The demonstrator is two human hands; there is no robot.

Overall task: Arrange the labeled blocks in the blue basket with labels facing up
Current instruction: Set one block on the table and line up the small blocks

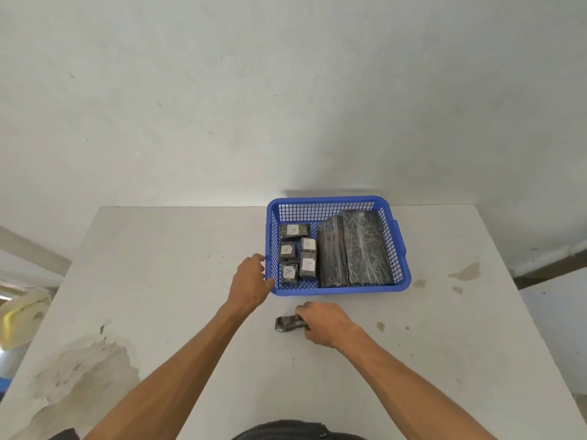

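Note:
A blue mesh basket [336, 289] stands on the white table, right of centre. In its left half lie several small dark wrapped blocks [307, 265], each with a white label marked A facing up. Two large dark wrapped blocks [365, 249] fill its right half; no labels show on them. My left hand [251, 281] rests against the basket's left front corner, fingers on the rim. In front of the basket my right hand [324, 322] grips one small dark block [286, 323] that lies on the table; no label shows on it.
The white table [178, 281] has stains and peeled patches at the front left and brown spots at the right. A plain wall rises behind it. A pale yellowish object [22, 312] sits off the table's left edge.

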